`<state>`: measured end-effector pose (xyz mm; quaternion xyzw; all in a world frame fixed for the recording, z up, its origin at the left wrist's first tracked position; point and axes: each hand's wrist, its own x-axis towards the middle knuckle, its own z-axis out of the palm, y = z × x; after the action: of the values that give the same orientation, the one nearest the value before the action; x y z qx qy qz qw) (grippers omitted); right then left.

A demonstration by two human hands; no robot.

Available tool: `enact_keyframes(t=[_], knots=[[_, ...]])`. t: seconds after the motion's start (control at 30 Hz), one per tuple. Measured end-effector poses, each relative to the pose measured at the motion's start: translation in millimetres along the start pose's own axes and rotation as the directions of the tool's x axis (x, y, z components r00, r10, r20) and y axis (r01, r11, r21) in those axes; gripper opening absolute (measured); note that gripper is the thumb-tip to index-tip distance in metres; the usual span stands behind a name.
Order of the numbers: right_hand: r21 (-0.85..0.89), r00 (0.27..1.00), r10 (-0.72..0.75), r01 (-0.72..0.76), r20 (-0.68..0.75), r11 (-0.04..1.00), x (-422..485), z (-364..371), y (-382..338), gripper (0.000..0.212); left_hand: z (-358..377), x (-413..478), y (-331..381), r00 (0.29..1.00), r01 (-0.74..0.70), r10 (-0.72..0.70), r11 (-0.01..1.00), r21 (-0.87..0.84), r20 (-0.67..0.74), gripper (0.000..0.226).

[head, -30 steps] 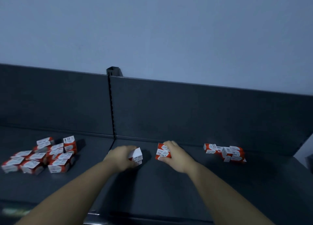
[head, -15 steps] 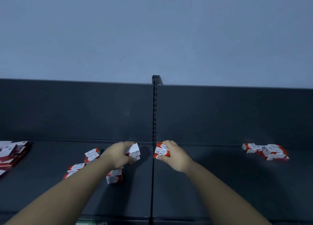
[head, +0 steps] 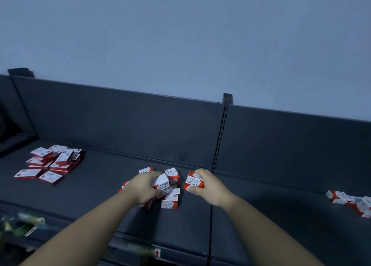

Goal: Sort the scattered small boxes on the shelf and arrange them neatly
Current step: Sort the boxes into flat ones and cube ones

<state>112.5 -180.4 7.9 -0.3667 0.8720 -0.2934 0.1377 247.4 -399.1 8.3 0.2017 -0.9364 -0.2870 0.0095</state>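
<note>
Dark grey metal shelf fills the lower half of the frame, with a matching back panel behind it, a slotted upright right of centre and a pale blue-grey wall above. Both bare forearms come in from the bottom edge and the hands sit near frame centre, close together but apart. Left hand has its fingers curled round a tilted red-and-white box, over a loose centre cluster of similar small boxes lying at mixed angles on the shelf; cannot tell if the held box touches the ones below. Right hand grips a paper clip box, thumb under, fingers over the top, printed face toward the camera, just right of the cluster and just left of the upright's base; may be two stacked, too blurred to say. Left pile of flatter red-and-white boxes lies at mid left, overlapping and messy, well apart from the hands. Right group of small boxes sits at the right edge, partly cut off. Blurred green items show at lower left below the shelf. Red arrow label sits on the shelf's front edge at bottom centre.
</note>
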Motion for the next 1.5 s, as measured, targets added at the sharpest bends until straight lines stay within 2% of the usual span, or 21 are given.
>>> enact_keyframes(t=[0.1, 0.23, 0.4, 0.53, 0.67, 0.9, 1.07, 1.17, 1.3, 1.37, 1.5], knots=[[0.022, 1.000, -0.021, 0.020, 0.015, 1.000, 4, 7, -8, 0.040, -5, -6, -12, 0.997, 0.070, -0.071, 0.995, -0.072, -0.016, 0.044], [-0.047, 0.997, -0.043, 0.046, 0.056, 0.998, 9, 17, -13, 0.047, -4, -15, -22, 0.994, 0.081, -0.081, 0.997, -0.013, -0.076, 0.051], [-0.138, 0.997, -0.021, 0.031, 0.071, 0.990, 16, 27, -24, 0.048, -9, -3, -35, 0.998, 0.039, -0.035, 0.997, 0.059, -0.056, 0.062], [-0.088, 1.000, 0.019, -0.018, 0.014, 0.996, 40, 31, -40, 0.054, -25, 20, -51, 0.998, 0.005, -0.003, 0.999, 0.043, -0.059, 0.066], [-0.112, 0.996, 0.087, -0.089, -0.020, 0.990, 70, 46, -63, 0.059, -46, 44, -76, 0.998, -0.060, 0.061, 0.995, 0.075, -0.016, 0.060], [-0.243, 0.976, 0.113, -0.158, -0.189, 0.957, 112, 90, -101, 0.056, -79, 85, -134, 0.994, -0.095, 0.094, 0.995, 0.021, 0.053, 0.053], [-0.342, 0.914, 0.227, -0.343, -0.335, 0.875, 131, 109, -113, 0.049, -75, 110, -154, 0.989, -0.090, 0.086, 0.996, 0.026, 0.119, 0.044], [-0.380, 0.868, 0.305, -0.454, -0.391, 0.806, 137, 118, -111, 0.045, -65, 118, -157, 0.984, -0.097, 0.092, 0.995, 0.031, 0.152, 0.047], [-0.474, 0.848, 0.416, -0.529, -0.330, 0.704, 144, 130, -107, 0.049, -51, 121, -158, 0.973, -0.169, 0.161, 0.985, 0.031, 0.168, 0.051], [-0.481, 0.839, 0.464, -0.543, -0.283, 0.688, 146, 133, -107, 0.048, -45, 122, -156, 0.963, -0.212, 0.202, 0.976, 0.040, 0.180, 0.052], [-0.506, 0.849, 0.477, -0.522, -0.228, 0.687, 144, 133, -109, 0.053, -37, 121, -154, 0.954, -0.210, 0.206, 0.978, -0.007, 0.216, 0.050]])
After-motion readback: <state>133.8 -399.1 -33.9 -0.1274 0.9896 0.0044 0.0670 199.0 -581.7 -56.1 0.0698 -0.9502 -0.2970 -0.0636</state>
